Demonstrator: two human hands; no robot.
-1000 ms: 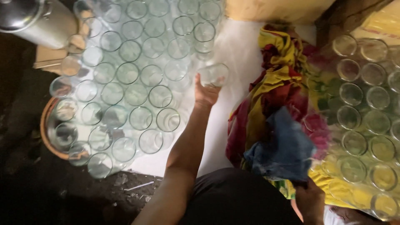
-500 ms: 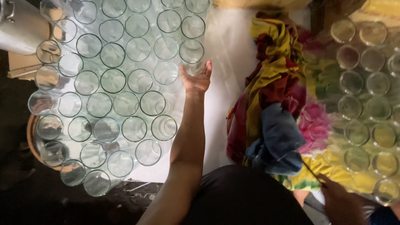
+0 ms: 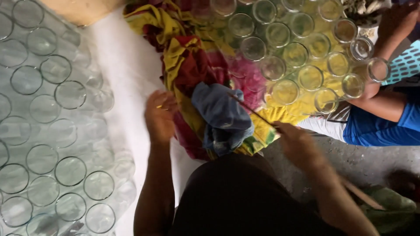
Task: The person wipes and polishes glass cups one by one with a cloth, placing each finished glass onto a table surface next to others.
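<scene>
Glasses [image 3: 57, 131] stand in rows across the left of the frame, and my left hand [image 3: 159, 116], empty and half-curled, has pulled back from them onto the white sheet [image 3: 127, 65]. My right hand [image 3: 295, 142] pinches a thin stick [image 3: 249, 109] lying over the blue cloth [image 3: 223, 116]. Another person's arm [image 3: 380, 102] crowds more jars [image 3: 302, 52] at upper right.

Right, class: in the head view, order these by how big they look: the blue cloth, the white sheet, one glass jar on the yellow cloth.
1. white sheet
2. blue cloth
3. glass jar

The sheet runs out of view, so it is bigger than shown.
</scene>
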